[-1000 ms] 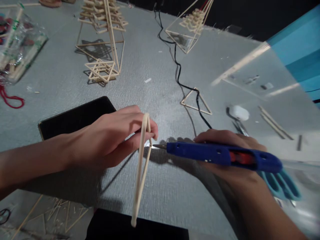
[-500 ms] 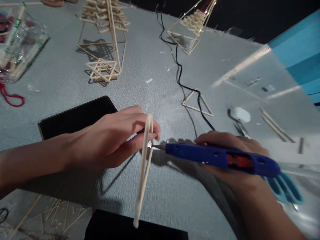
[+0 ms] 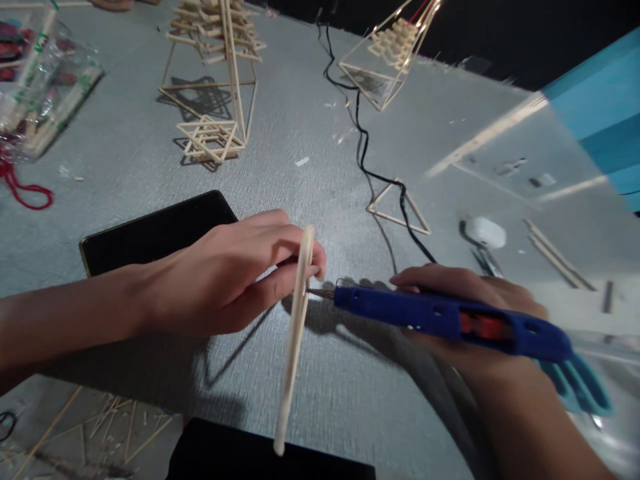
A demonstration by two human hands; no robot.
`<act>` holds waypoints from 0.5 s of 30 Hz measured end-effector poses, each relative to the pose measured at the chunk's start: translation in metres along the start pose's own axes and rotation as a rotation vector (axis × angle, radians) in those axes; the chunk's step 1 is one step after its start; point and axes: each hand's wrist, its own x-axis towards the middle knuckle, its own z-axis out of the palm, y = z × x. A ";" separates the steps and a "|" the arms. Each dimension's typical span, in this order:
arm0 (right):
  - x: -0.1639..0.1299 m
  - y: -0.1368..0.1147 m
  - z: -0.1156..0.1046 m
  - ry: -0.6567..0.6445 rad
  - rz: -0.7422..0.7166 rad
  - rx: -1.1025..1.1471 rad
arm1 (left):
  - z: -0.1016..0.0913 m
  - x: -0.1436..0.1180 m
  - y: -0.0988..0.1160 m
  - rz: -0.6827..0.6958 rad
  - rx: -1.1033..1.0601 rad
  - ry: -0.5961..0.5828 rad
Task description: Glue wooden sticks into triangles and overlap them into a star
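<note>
No brand, label or writing can be read on anything here. The left hand pinches the top of a stick frame between thumb and fingertips, holding it upright above the middle of the grey tabletop; the frame is seen edge-on, so its sticks cannot be counted. The right hand is closed around one blue glue gun, whose metal tip touches the frame just below the left fingertips.

One black tablet lies flat under the left wrist. Toward the far edge stand two stick towers: a tall one at the far left and a pyramid-shaped one farther right. One flat stick triangle lies between them and the right hand, with one black cable running across it from the far edge. One white round object and two loose sticks lie toward the right edge. A clear bag of sticks sits at the far left corner, a red cord beside it. Teal scissor handles show under the right wrist. Loose thin sticks are scattered at the near left edge.
</note>
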 end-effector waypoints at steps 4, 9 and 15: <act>-0.001 0.000 -0.001 0.014 0.008 -0.017 | 0.000 -0.001 0.000 -0.006 0.008 0.007; 0.000 -0.003 -0.001 0.011 -0.004 -0.033 | -0.001 -0.002 -0.002 0.025 0.013 0.018; 0.000 -0.002 -0.005 0.002 0.035 -0.101 | -0.002 -0.002 -0.003 0.037 -0.026 0.050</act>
